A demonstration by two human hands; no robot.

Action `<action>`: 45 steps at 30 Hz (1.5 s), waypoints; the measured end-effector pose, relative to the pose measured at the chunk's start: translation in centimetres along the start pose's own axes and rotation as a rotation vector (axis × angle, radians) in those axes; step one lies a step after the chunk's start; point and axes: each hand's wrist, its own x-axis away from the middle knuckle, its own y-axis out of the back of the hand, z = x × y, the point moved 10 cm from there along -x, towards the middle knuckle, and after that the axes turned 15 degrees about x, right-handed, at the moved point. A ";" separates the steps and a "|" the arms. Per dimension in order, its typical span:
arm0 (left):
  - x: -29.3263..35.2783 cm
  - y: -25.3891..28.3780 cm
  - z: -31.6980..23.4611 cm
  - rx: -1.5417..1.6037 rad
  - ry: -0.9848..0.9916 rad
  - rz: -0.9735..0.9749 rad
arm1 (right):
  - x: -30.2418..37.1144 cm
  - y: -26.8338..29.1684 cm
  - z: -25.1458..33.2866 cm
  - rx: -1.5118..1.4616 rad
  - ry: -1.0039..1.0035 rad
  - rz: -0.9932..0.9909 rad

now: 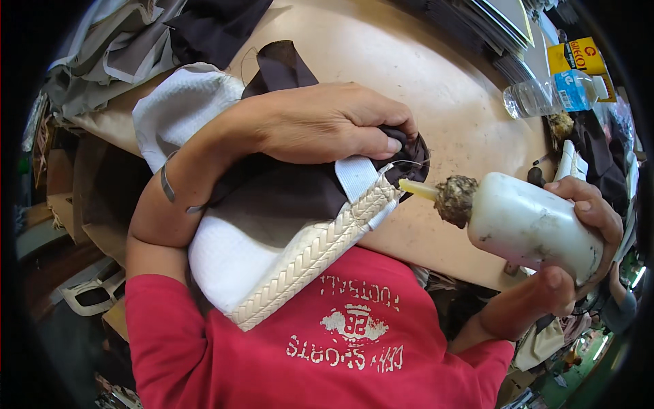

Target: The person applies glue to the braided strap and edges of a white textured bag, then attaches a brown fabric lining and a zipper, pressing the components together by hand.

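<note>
My left hand [327, 126] is closed, its thumb and fingers pinching the dark brown cloth [286, 184] of a bag-like sewn piece. The piece has a white body [225, 255] and a cream braided trim [317, 255] along its edge. By my thumb a white ribbed strip [357, 178] sticks out, with a loose thread close to it. My right hand [591, 235] grips a white plastic glue bottle [535, 221] lying on its side. Brown dried residue crusts its neck [455, 200], and its pale yellow nozzle [417, 189] points at the trim's end, touching or nearly touching it.
Beneath the work is a tan tabletop [381, 54]. Pale and dark fabric [116, 61] is heaped at the far left. At the far right lie a clear water bottle [552, 95], a yellow package [579, 58] and stacked flat sheets [497, 34].
</note>
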 end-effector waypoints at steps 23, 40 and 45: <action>-0.3 0.1 -0.1 0.012 -0.018 -0.004 | 0.4 -1.6 2.4 0.239 0.128 0.161; -0.5 0.5 0.6 0.126 -0.014 -0.022 | 1.0 -0.9 1.8 0.176 0.063 0.167; -0.4 0.4 1.1 0.183 0.033 -0.027 | 0.8 -1.7 1.3 0.170 0.082 0.087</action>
